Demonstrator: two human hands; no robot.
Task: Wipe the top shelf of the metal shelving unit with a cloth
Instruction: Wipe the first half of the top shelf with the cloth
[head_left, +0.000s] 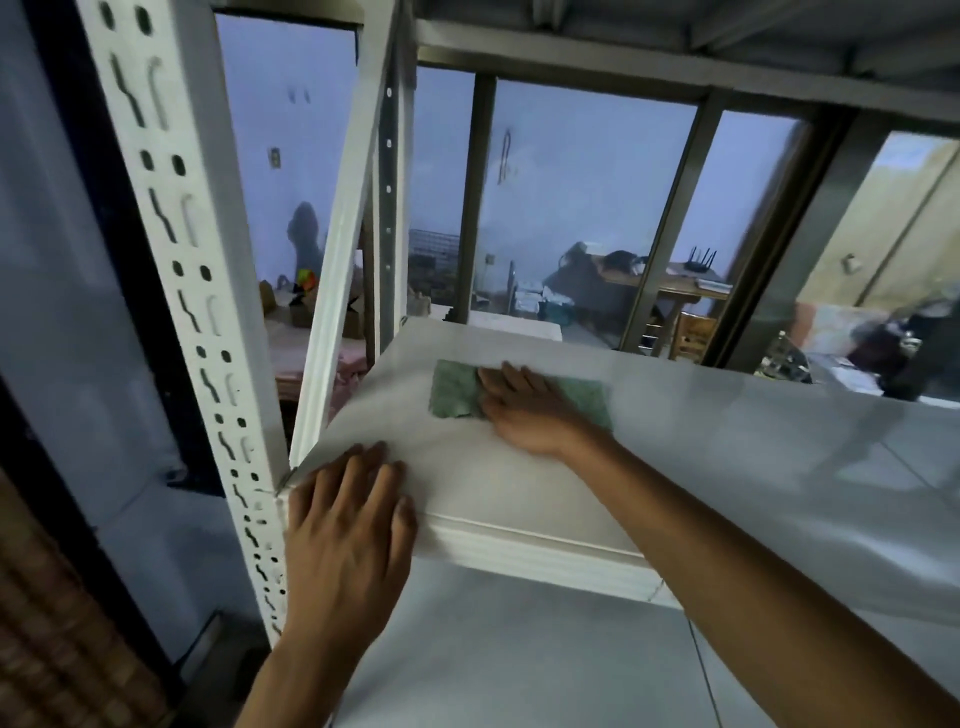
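Nearest the camera, the left hand (345, 525) lies flat on the front left corner of the white metal shelf (701, 467), fingers straight and spread, the thumb over the ribbed front lip; it grips nothing. Just beside it rises the white perforated upright (171, 249), an angle post punched with round holes and wavy slots. Farther back on the smooth, slightly glossy shelf surface, the right hand (524, 410) presses down on a green cloth (454, 389), fingers extended and close together over its middle. The cloth is a thin, mottled rectangle lying flat toward the shelf's left rear, its ends showing on either side of the hand. Behind the shelving, dark metal window bars (670, 223) frame a blurred, blue-walled room with a wooden table (675, 291).
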